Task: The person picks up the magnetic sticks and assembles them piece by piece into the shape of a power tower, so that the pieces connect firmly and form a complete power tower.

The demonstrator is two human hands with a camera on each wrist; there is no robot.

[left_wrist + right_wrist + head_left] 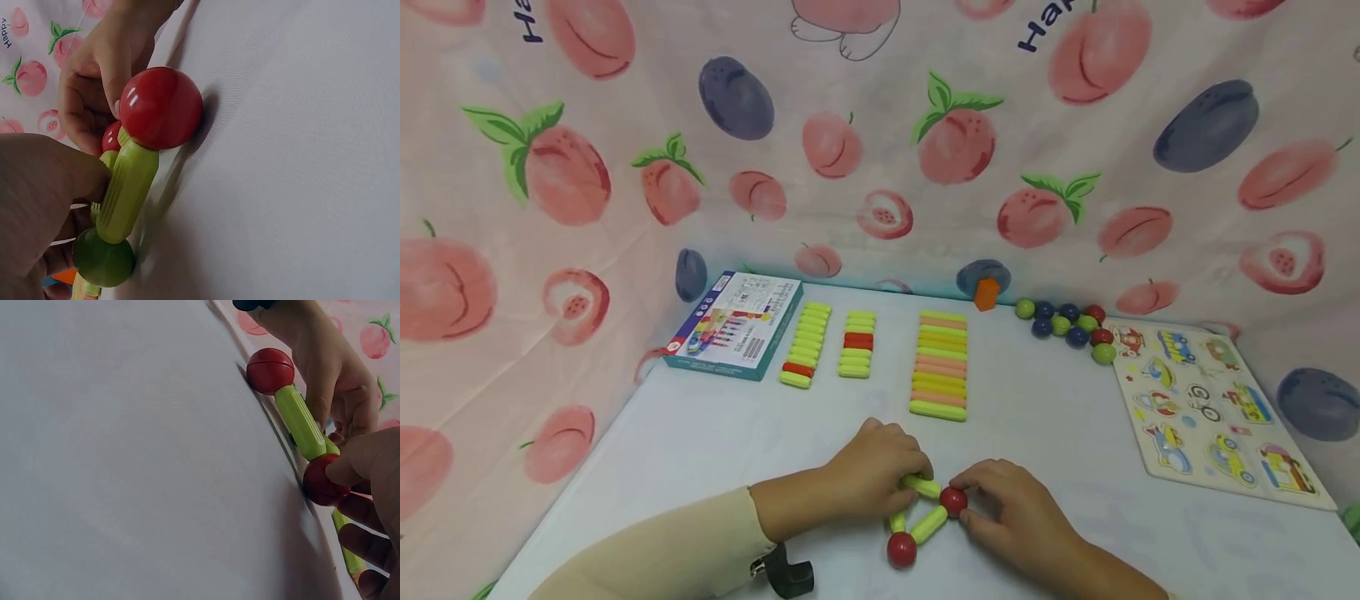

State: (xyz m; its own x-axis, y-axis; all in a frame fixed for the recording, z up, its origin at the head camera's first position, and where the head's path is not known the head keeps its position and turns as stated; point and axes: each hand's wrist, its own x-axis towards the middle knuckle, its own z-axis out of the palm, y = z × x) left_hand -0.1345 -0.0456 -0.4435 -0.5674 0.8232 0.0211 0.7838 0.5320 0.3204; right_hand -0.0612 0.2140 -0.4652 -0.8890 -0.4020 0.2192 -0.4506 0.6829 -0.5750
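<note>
A triangle of yellow-green sticks and balls lies on the white cloth between my hands. My left hand [877, 471] curls over its left corner and grips the far stick [922, 486]. A green ball [104, 257] at that corner shows in the left wrist view, hidden under the hand in the head view. With thumb and fingers, my right hand [1022, 512] pinches the red ball [953, 501] at the right corner. The front corner has another red ball [902, 550], joined to the pinched one by a yellow-green stick [930, 526].
Behind the hands lie a row of green and red sticks [806, 345], a shorter row [856, 344] and a wider mixed-colour row [939, 366]. A box [737, 325] stands at back left. Loose balls [1061, 326], an orange block [987, 293] and a picture puzzle board [1217, 408] are rightward.
</note>
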